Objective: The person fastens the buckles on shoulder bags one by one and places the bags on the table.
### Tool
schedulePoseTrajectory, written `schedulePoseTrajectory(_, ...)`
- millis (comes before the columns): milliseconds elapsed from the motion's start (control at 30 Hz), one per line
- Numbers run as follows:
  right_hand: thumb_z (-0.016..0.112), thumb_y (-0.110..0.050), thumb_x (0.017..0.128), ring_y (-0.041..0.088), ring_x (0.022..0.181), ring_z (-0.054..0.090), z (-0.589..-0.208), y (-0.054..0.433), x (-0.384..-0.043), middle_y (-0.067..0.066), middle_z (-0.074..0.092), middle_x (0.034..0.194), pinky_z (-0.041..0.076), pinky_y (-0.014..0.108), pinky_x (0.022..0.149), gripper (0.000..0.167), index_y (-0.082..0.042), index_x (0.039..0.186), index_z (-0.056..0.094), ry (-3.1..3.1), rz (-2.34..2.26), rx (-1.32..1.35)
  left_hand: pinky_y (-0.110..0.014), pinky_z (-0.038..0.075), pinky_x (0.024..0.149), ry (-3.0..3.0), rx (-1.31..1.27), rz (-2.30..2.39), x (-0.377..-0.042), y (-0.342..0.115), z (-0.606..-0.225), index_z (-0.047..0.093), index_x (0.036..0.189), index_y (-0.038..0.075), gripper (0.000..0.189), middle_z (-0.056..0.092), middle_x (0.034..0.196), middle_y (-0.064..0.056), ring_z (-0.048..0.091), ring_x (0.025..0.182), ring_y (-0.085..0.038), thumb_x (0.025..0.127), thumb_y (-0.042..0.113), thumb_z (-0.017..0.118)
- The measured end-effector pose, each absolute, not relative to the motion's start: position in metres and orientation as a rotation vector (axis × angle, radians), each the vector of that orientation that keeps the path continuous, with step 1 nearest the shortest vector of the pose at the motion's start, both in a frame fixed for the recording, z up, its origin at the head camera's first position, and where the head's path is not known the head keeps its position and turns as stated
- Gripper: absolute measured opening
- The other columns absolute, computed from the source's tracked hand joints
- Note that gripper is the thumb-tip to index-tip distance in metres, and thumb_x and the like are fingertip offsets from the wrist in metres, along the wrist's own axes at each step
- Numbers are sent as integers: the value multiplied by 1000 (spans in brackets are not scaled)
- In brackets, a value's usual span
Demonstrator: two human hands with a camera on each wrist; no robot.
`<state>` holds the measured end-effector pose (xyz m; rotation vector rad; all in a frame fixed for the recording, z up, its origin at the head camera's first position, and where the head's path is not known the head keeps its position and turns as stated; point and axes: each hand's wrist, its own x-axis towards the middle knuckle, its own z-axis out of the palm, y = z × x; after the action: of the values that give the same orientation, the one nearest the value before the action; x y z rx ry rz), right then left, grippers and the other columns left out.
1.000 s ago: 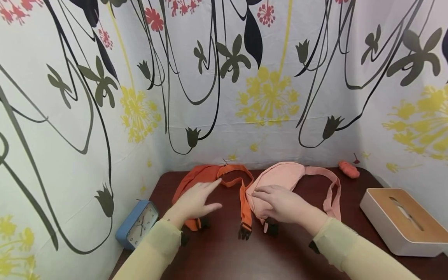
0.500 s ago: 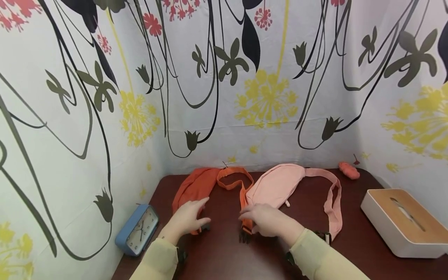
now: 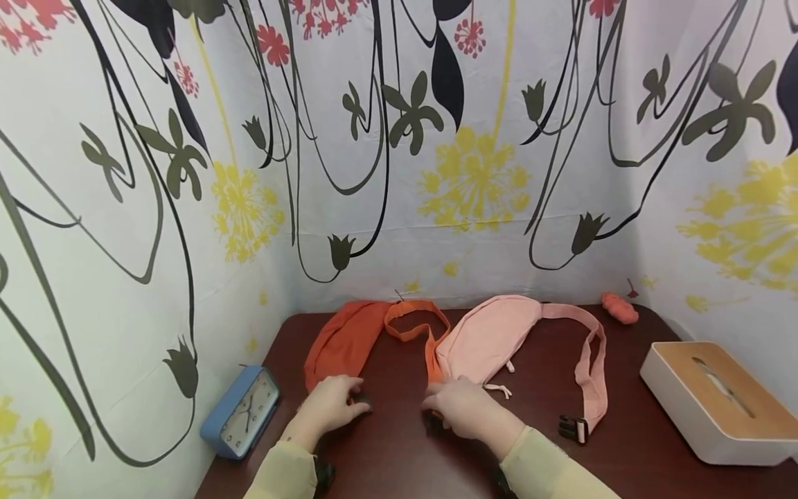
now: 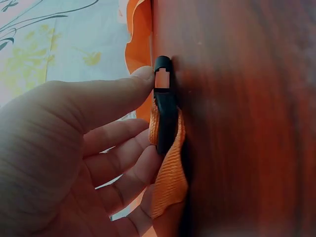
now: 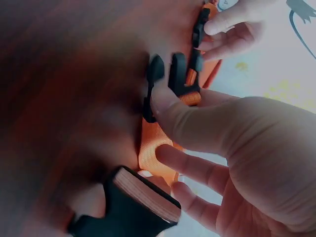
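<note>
An orange waist bag (image 3: 346, 339) lies at the back left of the table, its strap (image 3: 414, 305) looping to the right. My left hand (image 3: 327, 409) is at the bag's near end; thumb and fingers close on a black socket buckle (image 4: 167, 116) on orange webbing. At the strap's other end, my right hand (image 3: 470, 409) pinches the pronged buckle (image 5: 178, 76), thumb over it and fingers behind. The two buckle halves are apart. Beside the right hand lies a pink waist bag (image 3: 489, 339), with a black buckle (image 3: 572, 428) on its strap's end.
A blue alarm clock (image 3: 243, 412) stands at the left edge. On the right is a white tissue box (image 3: 717, 402) with a wooden top. A coral-coloured bundle (image 3: 619, 308) lies at the back right corner. Patterned cloth (image 3: 399, 208) hangs behind the dark table (image 3: 393, 457).
Both hands have drawn back toward the table's near side. The right hand has moved left off the pink bag to the orange strap's buckle; the left has come down to the socket buckle.
</note>
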<state>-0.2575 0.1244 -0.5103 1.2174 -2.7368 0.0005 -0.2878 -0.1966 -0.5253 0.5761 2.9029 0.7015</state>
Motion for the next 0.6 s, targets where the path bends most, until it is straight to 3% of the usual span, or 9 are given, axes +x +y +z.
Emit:
schedulePoseTrajectory(67, 95, -11, 77, 12, 94, 70, -512, 122, -257, -11, 72, 105, 49, 35, 71, 38, -31, 107, 81, -2722, -4, 1203, -54, 63, 95, 2907, 568, 739, -286, -197, -527, 76, 134, 4, 51, 80, 116, -6, 76, 106, -25, 95, 35, 88)
schedulePoseTrajectory(300, 96, -19, 77, 9, 84, 70, -521, 115, -260, -12, 69, 92, 56, 29, 74, 28, -27, 93, 75, -2636, 98, 1209, -42, 59, 83, 2924, 524, 748, -283, -198, -530, 81, 123, 9, 43, 75, 100, 3, 68, 91, -15, 93, 38, 90)
schedulePoseTrajectory(400, 94, -18, 82, 6, 81, 70, -527, 110, -260, -10, 68, 91, 57, 25, 73, 21, -25, 95, 78, -2632, 231, 1220, -45, 60, 87, 2909, 544, 738, -281, -200, -528, 81, 121, 11, 42, 77, 105, 2, 69, 96, -16, 90, 37, 93)
schedulePoseTrajectory(600, 84, -13, 96, 6, 93, 74, -534, 100, -259, -10, 77, 101, 62, 30, 82, 18, -25, 109, 79, -2702, 476, 1117, -58, 59, 103, 2880, 602, 722, -278, -202, -528, 81, 125, 16, 40, 79, 123, -2, 72, 120, -28, 88, 28, 94)
